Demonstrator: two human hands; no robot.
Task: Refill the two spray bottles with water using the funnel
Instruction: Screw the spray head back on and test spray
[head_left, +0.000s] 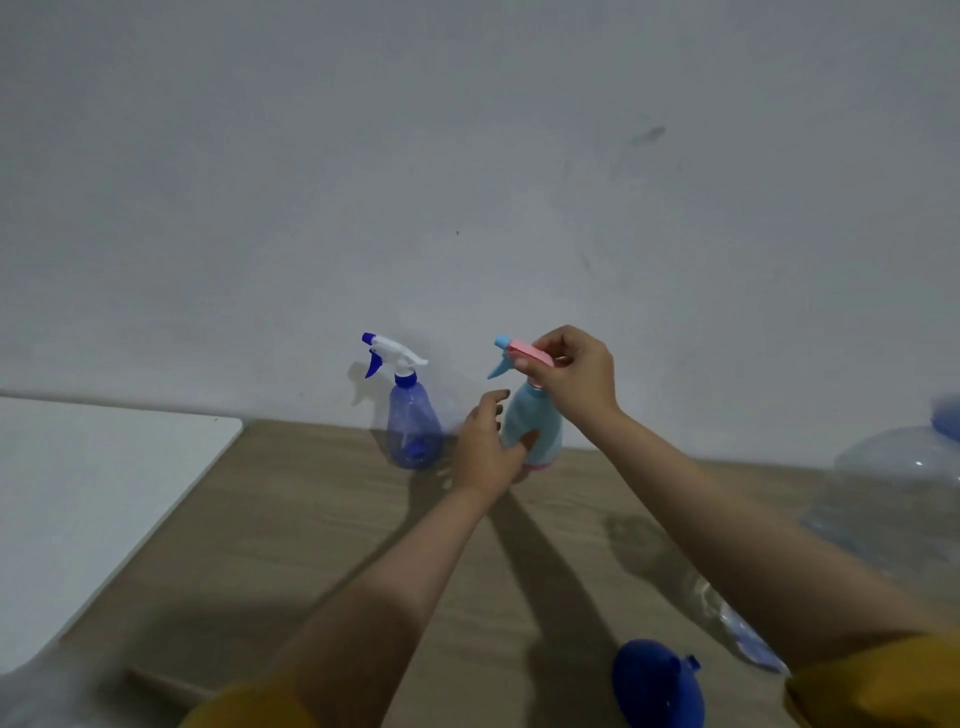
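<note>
A wood-grain tabletop (322, 525) meets a pale grey wall. A large clear plastic water jug (893, 499) stands well right of the grip. The left hand (485, 452) wraps the body of a pale blue opaque spray bottle (543, 431); the right hand (574, 371) pinches its pink trigger head (522, 351). Just left of the held bottle stands a translucent dark blue spray bottle (410, 431), white-headed. A dark blue plastic funnel (657, 683) lies nearer the person.
</note>
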